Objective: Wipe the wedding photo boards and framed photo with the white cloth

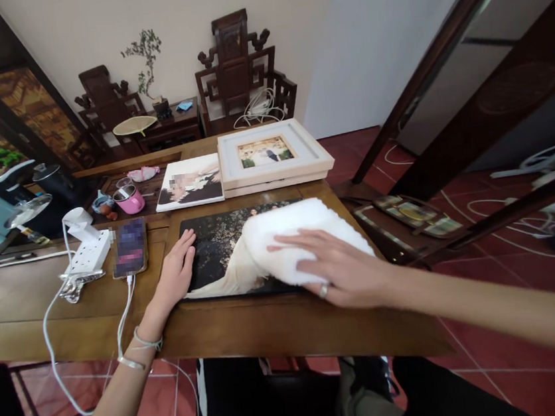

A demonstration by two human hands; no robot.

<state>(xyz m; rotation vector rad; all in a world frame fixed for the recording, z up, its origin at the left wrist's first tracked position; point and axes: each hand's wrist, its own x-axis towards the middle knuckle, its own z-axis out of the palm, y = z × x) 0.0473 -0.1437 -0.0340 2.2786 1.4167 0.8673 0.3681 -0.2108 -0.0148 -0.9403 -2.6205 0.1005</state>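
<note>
A dark wedding photo panel (pixel 213 255) lies flat on the wooden table. My left hand (pixel 178 266) rests on its left edge, the fingers stretched out and holding nothing. In my right hand (pixel 339 268) is a fluffy white cloth (pixel 304 221), pressed down over the panel's right part. The thumb and fingers are on the cloth, and a ring shows on one finger. Under the cloth, the right side of the picture is hidden.
Behind the panel lie a photo print (pixel 189 181) and a white framed box (pixel 319 153) with a picture. At left are a phone (pixel 130 248) on a white cable, a power strip (pixel 93 252) and a pink mug (pixel 130 199). The table (pixel 281 324) ends near my knees.
</note>
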